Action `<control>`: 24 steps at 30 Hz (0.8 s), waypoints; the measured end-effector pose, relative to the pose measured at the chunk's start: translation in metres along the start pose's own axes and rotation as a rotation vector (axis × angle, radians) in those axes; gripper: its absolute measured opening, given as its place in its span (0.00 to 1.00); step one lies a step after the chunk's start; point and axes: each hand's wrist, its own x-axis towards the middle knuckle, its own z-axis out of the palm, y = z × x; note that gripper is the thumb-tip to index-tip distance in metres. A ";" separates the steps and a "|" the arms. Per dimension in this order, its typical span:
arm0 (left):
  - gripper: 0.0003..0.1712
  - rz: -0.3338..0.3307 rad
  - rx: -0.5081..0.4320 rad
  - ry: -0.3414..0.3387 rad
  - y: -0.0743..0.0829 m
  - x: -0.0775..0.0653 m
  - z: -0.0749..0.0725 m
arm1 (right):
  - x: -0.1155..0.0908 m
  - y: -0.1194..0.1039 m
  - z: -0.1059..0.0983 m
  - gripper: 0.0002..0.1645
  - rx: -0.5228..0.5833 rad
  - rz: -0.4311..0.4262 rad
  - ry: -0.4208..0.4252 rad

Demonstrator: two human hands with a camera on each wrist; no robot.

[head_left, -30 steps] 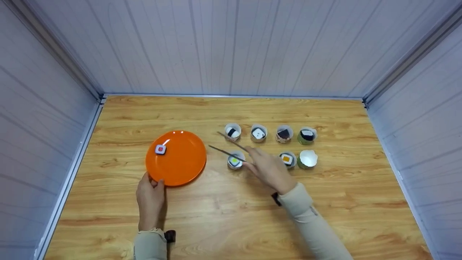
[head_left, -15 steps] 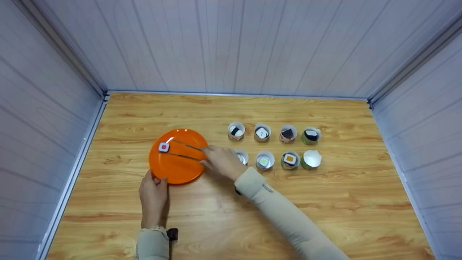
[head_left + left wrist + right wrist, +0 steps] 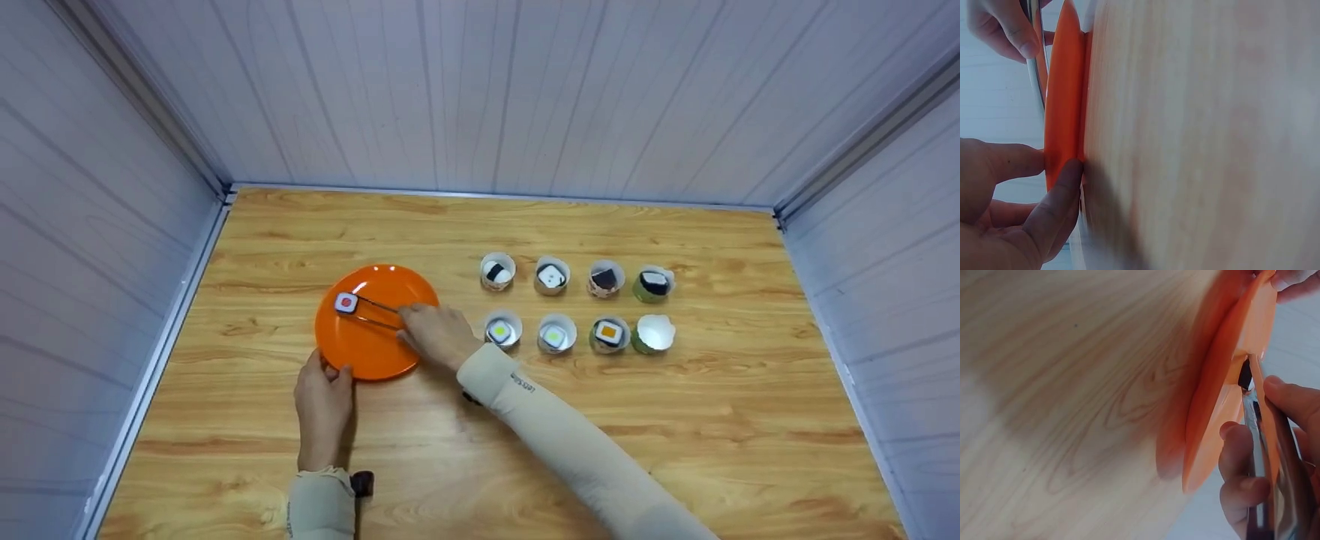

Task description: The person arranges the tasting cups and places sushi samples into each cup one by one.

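Note:
In the head view, my left hand (image 3: pixel 324 401) pinches the near left rim of an orange plate (image 3: pixel 379 360), thumb and fingers on either side of it in the left wrist view. A small toy sushi piece (image 3: pixel 346 303), white with a red centre and dark sides, lies at the plate's left part. My right hand (image 3: pixel 442 337) grips metal tongs (image 3: pixel 380 304) over the plate. The tong tips reach the sushi piece, one at each side. From the right wrist view, the dark side of the sushi piece (image 3: pixel 1245 375) shows between the tips.
Right of the plate, several paper cups stand in two rows. Most hold a toy sushi piece, such as one with an orange centre (image 3: pixel 607 331). The front row's rightmost cup (image 3: pixel 655 334) shows only its white inside. Panel walls (image 3: pixel 495 97) enclose the wooden table (image 3: pixel 720 420).
My right hand has carried the tongs leftward from above the cups to the plate, and their tips have come around the sushi piece. The left hand keeps its grip on the rim.

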 end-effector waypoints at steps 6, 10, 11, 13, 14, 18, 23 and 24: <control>0.19 0.007 -0.001 0.013 0.001 -0.001 0.002 | -0.013 0.008 -0.003 0.18 -0.010 -0.022 0.032; 0.21 0.009 -0.011 0.022 -0.001 -0.002 0.003 | -0.032 0.018 -0.009 0.19 0.025 -0.028 0.050; 0.21 0.009 -0.014 0.025 -0.002 -0.002 0.003 | -0.038 0.021 -0.010 0.20 0.032 -0.027 0.060; 0.21 0.007 -0.016 0.025 -0.003 -0.002 0.003 | -0.051 0.028 -0.013 0.22 0.049 -0.027 0.090; 0.21 0.008 -0.017 0.020 -0.003 -0.002 0.003 | -0.059 0.032 -0.014 0.23 0.049 -0.026 0.109; 0.22 0.010 -0.019 0.012 -0.003 -0.002 0.002 | -0.092 0.049 -0.022 0.24 0.050 -0.031 0.180; 0.20 0.008 -0.026 0.015 -0.002 -0.002 0.001 | -0.134 0.069 -0.037 0.26 0.113 -0.024 0.252; 0.20 0.009 -0.025 0.013 -0.002 -0.002 0.001 | -0.144 0.074 -0.040 0.26 0.124 -0.017 0.270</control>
